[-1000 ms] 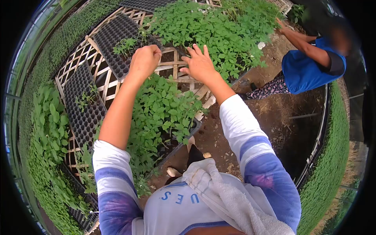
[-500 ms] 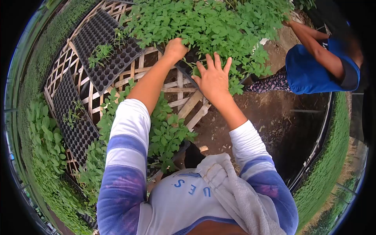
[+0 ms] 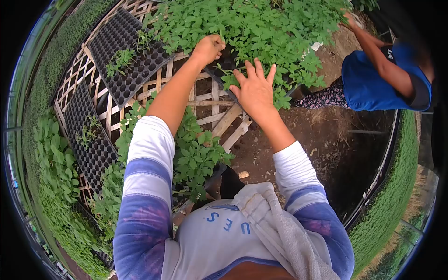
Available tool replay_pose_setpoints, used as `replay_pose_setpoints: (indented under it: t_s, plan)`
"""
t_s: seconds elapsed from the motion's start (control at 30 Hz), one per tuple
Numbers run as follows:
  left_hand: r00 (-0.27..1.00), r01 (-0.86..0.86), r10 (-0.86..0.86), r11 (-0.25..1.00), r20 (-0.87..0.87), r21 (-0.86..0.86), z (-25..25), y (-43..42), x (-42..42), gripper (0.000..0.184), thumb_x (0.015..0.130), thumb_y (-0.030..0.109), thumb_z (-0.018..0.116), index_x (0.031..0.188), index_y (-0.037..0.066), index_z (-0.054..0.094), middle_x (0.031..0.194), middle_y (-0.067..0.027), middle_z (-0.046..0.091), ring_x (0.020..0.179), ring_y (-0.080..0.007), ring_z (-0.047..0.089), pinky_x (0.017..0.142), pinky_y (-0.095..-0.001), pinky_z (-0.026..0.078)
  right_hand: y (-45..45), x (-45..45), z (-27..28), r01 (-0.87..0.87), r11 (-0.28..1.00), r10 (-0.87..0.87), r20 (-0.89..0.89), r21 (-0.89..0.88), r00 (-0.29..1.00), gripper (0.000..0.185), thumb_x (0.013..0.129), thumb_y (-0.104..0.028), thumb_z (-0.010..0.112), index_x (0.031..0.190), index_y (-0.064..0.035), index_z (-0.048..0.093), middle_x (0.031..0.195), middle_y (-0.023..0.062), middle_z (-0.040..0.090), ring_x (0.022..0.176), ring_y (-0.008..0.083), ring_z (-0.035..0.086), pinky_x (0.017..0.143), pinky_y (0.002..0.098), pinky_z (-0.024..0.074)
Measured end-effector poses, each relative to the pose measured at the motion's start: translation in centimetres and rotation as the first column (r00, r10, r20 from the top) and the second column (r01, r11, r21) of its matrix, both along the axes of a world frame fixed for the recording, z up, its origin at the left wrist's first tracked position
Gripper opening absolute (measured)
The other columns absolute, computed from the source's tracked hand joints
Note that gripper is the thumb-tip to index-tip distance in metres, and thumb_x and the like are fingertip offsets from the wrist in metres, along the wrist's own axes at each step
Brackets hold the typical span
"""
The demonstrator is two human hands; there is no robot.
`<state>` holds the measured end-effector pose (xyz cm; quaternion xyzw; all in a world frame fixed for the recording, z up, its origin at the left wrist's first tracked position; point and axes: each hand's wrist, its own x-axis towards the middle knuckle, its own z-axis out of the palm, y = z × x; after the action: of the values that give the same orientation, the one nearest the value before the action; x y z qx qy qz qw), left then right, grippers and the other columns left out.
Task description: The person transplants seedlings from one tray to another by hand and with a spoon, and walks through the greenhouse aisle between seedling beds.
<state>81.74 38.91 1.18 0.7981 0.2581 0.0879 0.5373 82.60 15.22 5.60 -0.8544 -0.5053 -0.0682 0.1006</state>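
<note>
A dense bed of green seedlings (image 3: 261, 32) grows in a black seedling tray (image 3: 217, 74), mostly hidden under the leaves. At the tray's near left corner, my left hand (image 3: 208, 49) is closed in a pinch beside the leaves. Whatever lies between its fingertips is too small to make out. My right hand (image 3: 255, 91) rests palm down with fingers spread over the front edge of the seedlings, touching leaves. Dark bare cells show between the two hands.
Left, two black cell trays (image 3: 126, 51) with a few loose seedlings (image 3: 120, 61) lie on a bamboo lattice bench (image 3: 226, 123). Leafy plants (image 3: 198, 154) stand below my left arm. A co-worker in a blue top (image 3: 373, 81) reaches toward the seedlings at right.
My left hand has risen slightly up and away from the tray edge, its fingers now pinched in view. My right hand stays almost in place, fingers still spread.
</note>
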Motion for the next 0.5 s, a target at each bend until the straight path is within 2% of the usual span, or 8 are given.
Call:
replay_pose_setpoints:
  t_s: [0.07,0.2,0.23,0.3,0.37,0.43,0.5]
  plan:
    - [0.995,-0.025,0.036,0.993,0.091,-0.117,1.3,0.1,-1.1,0.010,0.093,0.008,0.064,0.098,0.000,0.064,0.088,-0.0065,0.067,0.073,-0.0142,0.066,0.065,-0.0289,0.058,-0.1,-0.3,0.2,-0.008,1.000,0.009,-0.003,0.006,1.000,0.047,0.087,-0.040,0.068,0.126,-0.0144,0.065,0.143,0.0152,0.048,0.141,0.0353,0.031,0.115,0.0679,0.0098]
    - [0.987,-0.014,0.039,0.988,0.157,-0.157,6.8,-0.2,-5.6,0.016,0.094,0.012,0.065,0.104,-0.001,0.065,0.086,-0.0070,0.067,0.075,-0.0125,0.066,0.067,-0.0270,0.059,-0.3,-2.1,1.8,-0.029,0.998,0.029,-0.001,0.051,1.000,0.046,0.089,-0.039,0.067,0.127,-0.0142,0.064,0.143,0.0154,0.048,0.141,0.0350,0.033,0.114,0.0683,0.0135]
    - [0.985,-0.040,0.064,0.988,0.158,-0.150,8.6,-0.4,-7.5,0.016,0.094,0.012,0.065,0.104,-0.001,0.065,0.086,-0.0070,0.067,0.075,-0.0125,0.066,0.067,-0.0270,0.059,-0.2,-2.9,2.3,-0.037,0.996,0.037,-0.005,0.079,0.999,0.046,0.089,-0.038,0.067,0.127,-0.0146,0.064,0.144,0.0152,0.048,0.141,0.0349,0.033,0.114,0.0685,0.0147]
    - [0.983,0.008,0.003,0.998,0.185,-0.060,12.3,-1.0,-12.1,0.018,0.096,0.012,0.063,0.109,0.000,0.063,0.093,-0.0060,0.066,0.082,-0.0137,0.066,0.077,-0.0273,0.059,-0.2,-5.1,3.9,-0.071,0.987,0.071,0.003,0.144,0.997,0.044,0.089,-0.035,0.068,0.128,-0.0159,0.064,0.142,0.0153,0.050,0.139,0.0361,0.037,0.112,0.0685,0.0189]
    - [0.975,-0.020,0.029,0.999,0.222,-0.043,15.5,-1.6,-17.5,0.018,0.095,0.012,0.064,0.109,0.000,0.064,0.092,-0.0060,0.066,0.085,-0.0129,0.066,0.079,-0.0276,0.059,0.0,-8.1,5.9,-0.115,0.964,0.124,-0.025,0.240,0.992,0.041,0.090,-0.031,0.068,0.127,-0.0150,0.064,0.140,0.0158,0.051,0.138,0.0354,0.039,0.113,0.0663,0.0210]
    - [0.963,-0.075,0.049,0.993,0.265,0.091,18.0,-2.4,-24.4,0.018,0.096,0.012,0.064,0.109,0.000,0.064,0.091,-0.0051,0.065,0.084,-0.0128,0.066,0.080,-0.0273,0.058,0.1,-12.7,8.2,-0.202,0.916,0.220,-0.013,0.346,0.975,0.036,0.090,-0.026,0.067,0.124,-0.0133,0.065,0.137,0.0152,0.054,0.133,0.0342,0.045,0.112,0.0584,0.0276]
    - [0.943,-0.023,0.043,0.998,0.330,-0.065,23.3,-2.8,-31.0,0.003,0.091,0.002,0.062,0.093,0.000,0.063,0.080,-0.0066,0.065,0.070,-0.0169,0.067,0.066,-0.0286,0.058,0.1,-18.1,10.2,-0.312,0.827,0.386,-0.068,0.468,0.920,0.035,0.090,-0.024,0.068,0.123,-0.0121,0.066,0.133,0.0141,0.056,0.126,0.0332,0.050,0.108,0.0500,0.0346]
